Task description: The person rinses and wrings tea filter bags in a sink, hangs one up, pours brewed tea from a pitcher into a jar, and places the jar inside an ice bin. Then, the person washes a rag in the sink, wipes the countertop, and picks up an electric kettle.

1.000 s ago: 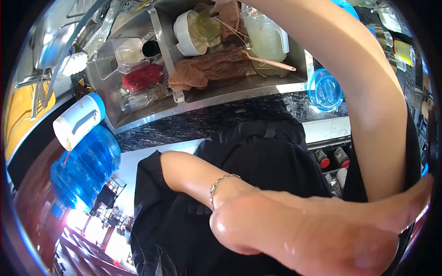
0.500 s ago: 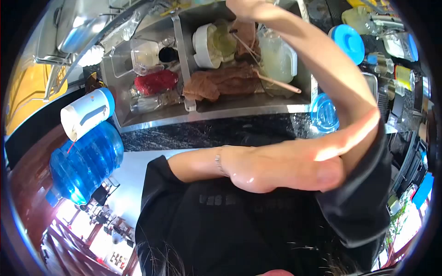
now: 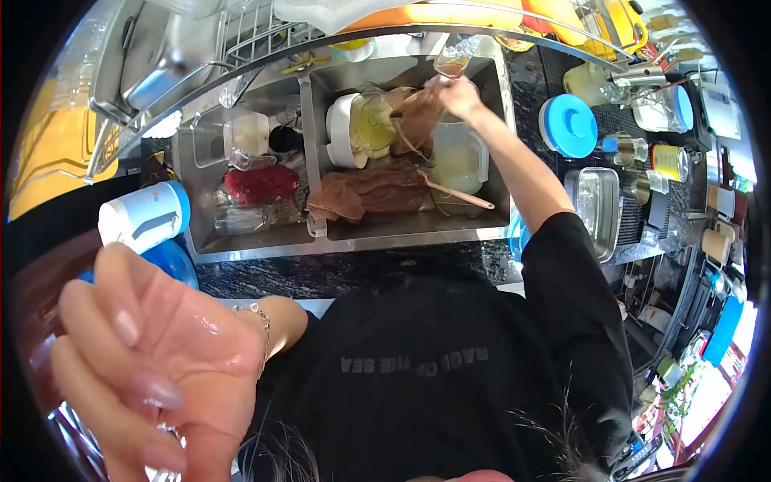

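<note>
My left hand (image 3: 177,345) is raised close to the camera at the lower left, palm showing and wet, its fingers loosely bent and apart with nothing seen in them. Over the far side of the right sink basin is my right hand (image 3: 460,98), its fingers small and blurred. It is beside a clear glass (image 3: 455,61) and the upper brown cloth (image 3: 418,120); whether it grips either cannot be made out. Below lie a white container (image 3: 341,132), a cloudy plastic jug (image 3: 456,157) and another brown cloth (image 3: 373,191) near a pink handle (image 3: 462,195).
In the left basin (image 3: 201,213) are a red mesh cloth (image 3: 261,184) and clear containers. A wire rack (image 3: 265,36) crosses the far side. On the right counter stand a blue lid (image 3: 569,126), a metal tray (image 3: 596,210) and several jars. A white tub (image 3: 144,217) is at left.
My left hand has swung from my right forearm to the lower left, turning palm up. My right arm has straightened towards the sink. The view has shifted, showing the rack and more counter.
</note>
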Demonstrator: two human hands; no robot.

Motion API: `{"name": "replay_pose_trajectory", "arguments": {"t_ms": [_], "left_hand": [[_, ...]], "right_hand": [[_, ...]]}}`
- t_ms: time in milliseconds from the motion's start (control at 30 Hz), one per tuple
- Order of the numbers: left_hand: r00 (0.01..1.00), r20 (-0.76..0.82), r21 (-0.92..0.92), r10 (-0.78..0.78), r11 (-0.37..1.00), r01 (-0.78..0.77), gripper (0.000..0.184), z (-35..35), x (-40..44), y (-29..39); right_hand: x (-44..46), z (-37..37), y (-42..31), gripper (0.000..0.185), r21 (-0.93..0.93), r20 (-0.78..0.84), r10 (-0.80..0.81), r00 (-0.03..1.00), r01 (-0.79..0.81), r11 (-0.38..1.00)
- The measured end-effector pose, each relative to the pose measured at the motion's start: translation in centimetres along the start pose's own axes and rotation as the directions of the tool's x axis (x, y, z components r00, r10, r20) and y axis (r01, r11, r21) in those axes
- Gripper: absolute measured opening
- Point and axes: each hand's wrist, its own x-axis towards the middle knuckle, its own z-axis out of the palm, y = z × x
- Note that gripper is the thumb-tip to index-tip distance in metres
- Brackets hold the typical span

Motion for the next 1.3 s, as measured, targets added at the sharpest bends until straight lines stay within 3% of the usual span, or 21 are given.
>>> {"name": "replay_pose_trajectory", "arguments": {"t_ms": [33,100,167,367,500,567,600,633,667,767,833,900,933,1000,1033,1067,1100,1167,1200,1267,1300], "left_hand": [[0.999,-0.026,-0.008,0.039,0.999,-0.039,0.022,0.1,0.7,-0.1],[0.998,-0.033,0.004,0.060,0.998,-0.060,0.020,0.7,0.4,-0.8],[0.997,-0.043,0.007,0.067,0.998,-0.067,0.018,1.2,0.1,-1.5],[0.996,-0.047,0.017,0.081,0.997,-0.080,0.011,2.4,-0.3,-1.8],[0.997,-0.011,0.027,0.082,0.996,-0.082,0.008,3.7,-1.1,-2.1],[0.991,0.086,0.115,-0.103,0.989,0.093,0.007,4.6,-3.5,-5.0],[0.931,0.144,0.212,-0.336,0.929,0.303,0.007,4.8,-5.3,-7.6],[0.743,0.209,0.382,-0.636,0.752,0.537,0.019,4.4,-6.8,-10.4],[0.630,0.153,0.341,-0.762,0.639,0.690,0.028,3.8,-10.3,-15.1],[0.631,0.120,0.418,-0.767,0.615,0.668,0.030,3.0,-16.9,-24.7],[0.881,0.245,0.546,-0.406,0.808,0.220,0.036,4.3,-18.7,-28.9],[0.697,0.337,0.409,-0.633,0.765,0.497,0.026,5.9,-19.3,-31.9],[0.700,0.335,0.407,-0.631,0.767,0.497,0.026,6.9,-18.8,-32.8],[0.651,0.324,0.676,-0.687,0.649,0.348,0.016,8.6,-17.9,-34.1],[0.653,0.324,0.674,-0.685,0.651,0.349,0.016,9.1,-17.6,-34.2],[0.694,0.295,0.751,-0.657,0.608,0.257,0.014,9.6,-17.5,-34.2],[0.732,0.272,0.819,-0.625,0.550,0.165,0.012,10.0,-17.3,-34.0],[0.801,0.243,0.920,-0.547,0.393,-0.011,0.008,10.4,-16.9,-33.5],[0.798,0.243,0.920,-0.551,0.391,-0.010,0.008,10.3,-17.1,-33.7],[0.687,0.083,0.863,-0.722,0.397,0.312,0.010,9.8,-16.9,-34.6],[0.604,0.021,0.806,-0.797,0.371,0.462,0.010,9.4,-16.8,-35.6]], "right_hand": [[0.0,-0.2,0.1,0.026,-0.003,0.002,-0.004,1.000,0.004,1.000],[0.0,-1.1,0.1,0.022,0.347,0.021,0.133,0.991,-0.132,0.928],[0.1,-2.2,0.0,0.020,0.645,0.081,0.251,0.965,-0.243,0.724],[-0.3,-1.3,0.2,0.019,0.677,0.108,0.187,0.977,-0.209,0.705],[0.0,-1.9,-0.3,0.021,0.931,0.266,0.140,0.954,-0.292,0.218],[-0.3,-1.2,0.1,0.023,0.961,0.228,0.068,0.971,-0.236,0.147],[-1.0,-1.9,-0.6,0.023,0.963,0.216,0.049,0.975,-0.221,0.153],[-2.2,-2.6,-1.4,0.024,0.936,0.313,-0.017,0.950,-0.305,0.173],[-2.9,-3.1,-1.9,0.026,0.898,0.411,-0.073,0.909,-0.391,0.201],[-3.5,-4.1,-2.0,0.027,0.898,0.363,-0.093,0.927,-0.322,0.300],[-3.5,-4.8,-1.8,0.029,0.886,0.317,-0.105,0.942,-0.255,0.387],[-2.9,-5.1,-1.0,0.029,0.870,0.256,-0.105,0.961,-0.182,0.458],[-2.4,-5.2,-0.5,0.030,0.846,0.192,-0.109,0.975,-0.108,0.521],[-1.7,-5.7,-0.1,0.031,0.770,0.061,-0.134,0.989,0.039,0.637],[-1.7,-6.2,-0.1,0.029,0.704,-0.054,-0.149,0.987,0.143,0.696],[-1.9,-6.6,0.0,0.028,0.621,-0.164,-0.171,0.971,0.237,0.747],[-2.3,-7.2,-0.3,0.028,0.621,-0.163,-0.169,0.972,0.234,0.748],[-2.8,-8.2,-0.5,0.022,0.318,-0.463,-0.175,0.869,0.347,0.882],[-2.9,-8.6,-0.3,0.020,0.174,-0.595,-0.189,0.781,0.355,0.919],[-2.8,-9.2,-0.4,0.018,0.078,-0.705,-0.215,0.676,0.376,0.923],[-3.0,-9.7,-1.2,0.017,-0.040,-0.800,-0.243,0.548,0.356,0.934]]}}
